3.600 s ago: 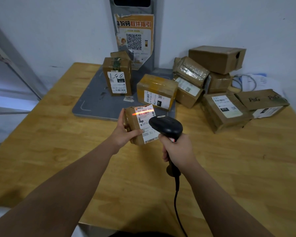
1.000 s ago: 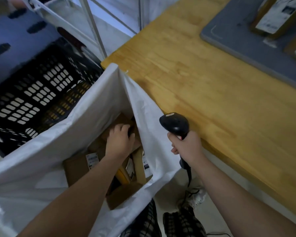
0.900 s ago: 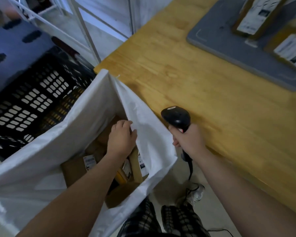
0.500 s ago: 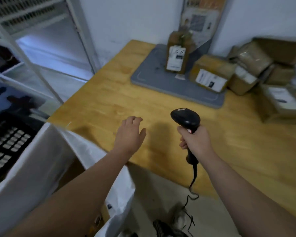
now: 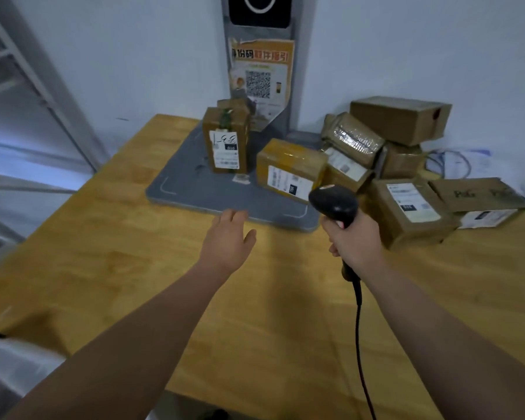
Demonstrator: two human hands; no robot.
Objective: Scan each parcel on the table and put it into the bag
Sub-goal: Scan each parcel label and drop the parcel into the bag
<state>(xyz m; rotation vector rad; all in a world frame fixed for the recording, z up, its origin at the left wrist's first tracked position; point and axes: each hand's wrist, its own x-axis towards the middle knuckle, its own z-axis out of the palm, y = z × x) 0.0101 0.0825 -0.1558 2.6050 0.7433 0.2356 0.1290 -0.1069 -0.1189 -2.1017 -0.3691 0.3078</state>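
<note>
White bag [image 5: 9, 368]: a blurred strip of it shows off the near left corner of the table [image 5: 103, 268], below the surface. Table: pale wood, set against a wall at its far edge. Left hand [image 5: 228, 237]: reaches out over the middle of the surface, just short of the near edge of the pad [image 5: 191, 189], fingers straight and close together, thumb set off to the side, palm down; whether it touches the wood cannot be told. Pad: flat grey slab with white corner marks, lying at the middle of the far edge. Tall parcel [image 5: 225, 140]: brown carton, upright on the far left part of the pad, white label toward the camera; a second carton [image 5: 235, 106] stands just behind it. Post [image 5: 259, 25]: grey, rising from the far edge of the pad, with an orange poster [image 5: 259, 71] bearing a QR code. Low parcel [image 5: 288, 171]: yellow-taped carton on the right part of the pad, label on its near face. Scanner [image 5: 334, 204]: black, pistol-shaped, head pointing away and left, above the pad's near right corner. Right hand [image 5: 355, 241]: fingers wrapped round the scanner's handle. Cord [image 5: 358, 328]: black, hanging from the handle and running down past the near edge. Heap [image 5: 376, 147]: brown cartons stacked at the far right corner, a plain box [image 5: 400, 119] on top, a shiny taped one [image 5: 352, 139] leaning beneath it. Labelled parcel [image 5: 406, 207]: on the surface at the near side of the heap, just beyond the right hand. Printed box [image 5: 479, 198]: flat, touching the labelled parcel's right side, near the right edge. Wires [image 5: 452, 162]: loose loops on papers behind it, at the far edge.
</note>
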